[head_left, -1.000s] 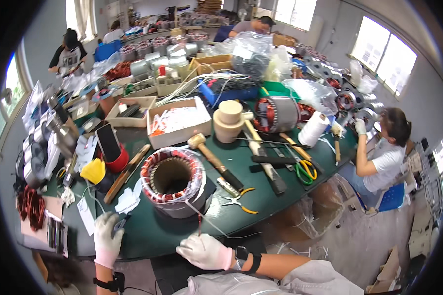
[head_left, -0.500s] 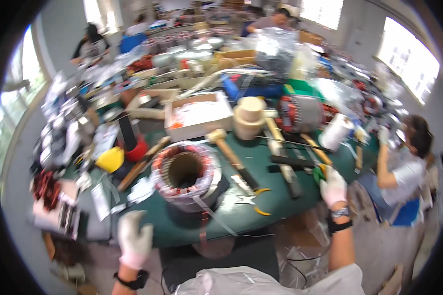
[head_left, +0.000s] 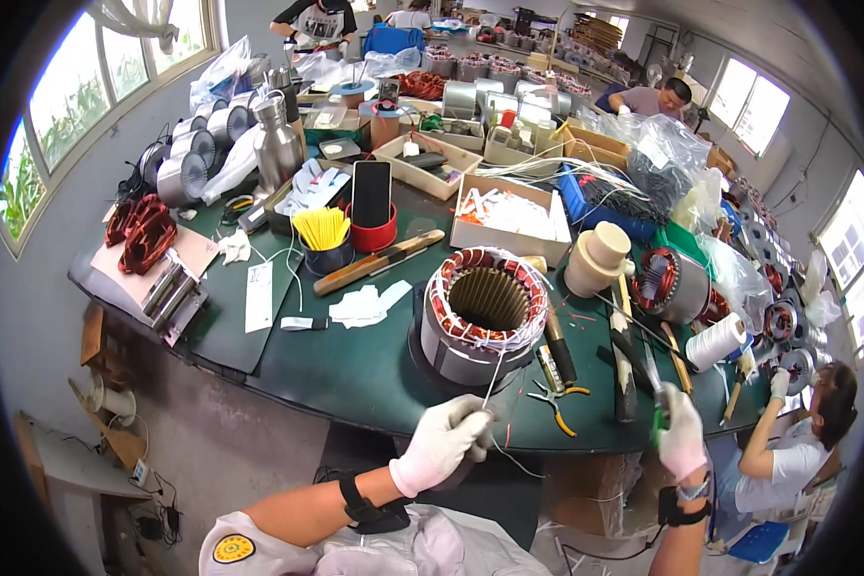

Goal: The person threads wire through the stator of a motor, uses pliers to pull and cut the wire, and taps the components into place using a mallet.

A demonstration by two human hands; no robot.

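Just behind the left hand clenched on a thin wire, the stator; right hand gripping green-handled scissors.

Dark smartphone, screen black, propped upright in a red cup behind the centre of the table. Long white paper label lying flat near the left table edge. Open cardboard box of white slips just right of the phone; shallower beige tray behind it. Blue plastic crate at right rear, beside brown cartons. Clear plastic bags bulging over the crate and cartons. Round yellow badge on a grey sleeve, bottom edge.
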